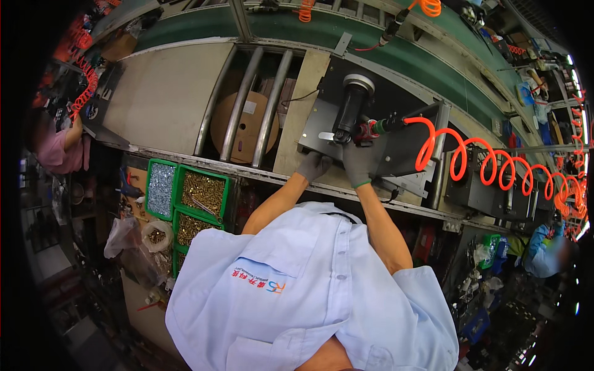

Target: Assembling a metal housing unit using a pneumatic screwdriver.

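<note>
A dark grey sheet-metal case (405, 99) lies on the bench in front of me. Over it is a black air-powered tool (353, 106) with a silver round end, joined by a red and green fitting to an orange coiled hose (458, 151). My right hand (360, 163), in a grey glove, is closed around the tool's near end; its fingers are partly hidden. My left hand (314, 166), also gloved, is curled at the near left edge of the case. What its fingers hold, if anything, is out of sight.
Left of the case are metal rollers (250, 102), with a brown cardboard reel (240, 127) beneath. Green bins (203, 193) of small screws stand near my left side. A green conveyor belt (291, 31) runs behind. Other people (57, 148) work at far left and far right.
</note>
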A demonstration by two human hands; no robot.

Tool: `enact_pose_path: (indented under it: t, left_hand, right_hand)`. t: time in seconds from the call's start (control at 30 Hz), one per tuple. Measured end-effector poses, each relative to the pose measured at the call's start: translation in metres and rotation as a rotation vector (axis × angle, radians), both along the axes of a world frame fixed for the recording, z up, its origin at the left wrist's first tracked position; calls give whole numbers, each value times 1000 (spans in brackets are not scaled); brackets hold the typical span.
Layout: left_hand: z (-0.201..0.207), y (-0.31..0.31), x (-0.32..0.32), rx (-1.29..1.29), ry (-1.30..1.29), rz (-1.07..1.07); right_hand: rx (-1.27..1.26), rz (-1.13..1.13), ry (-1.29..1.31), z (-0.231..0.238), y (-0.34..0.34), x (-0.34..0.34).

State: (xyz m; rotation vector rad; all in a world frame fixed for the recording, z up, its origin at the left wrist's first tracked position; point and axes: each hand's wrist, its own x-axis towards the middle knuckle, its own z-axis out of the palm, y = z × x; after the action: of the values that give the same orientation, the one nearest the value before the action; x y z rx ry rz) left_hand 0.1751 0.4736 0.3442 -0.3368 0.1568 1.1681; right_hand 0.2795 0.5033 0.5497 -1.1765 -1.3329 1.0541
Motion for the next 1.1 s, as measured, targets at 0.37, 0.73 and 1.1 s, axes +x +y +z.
enact_pose_path:
  t: [0.37, 0.73, 1.1]
  left_hand:
    - [-47, -11, -5, 488, 1148, -3]
    - [-5, -8, 3, 244, 834, 188]
    - [-34, 0, -10, -58, 215, 35]
  right_hand:
    - [229, -8, 34, 32, -3, 8]
    - [346, -11, -137, 10, 12, 29]
    - [486, -75, -149, 12, 6, 28]
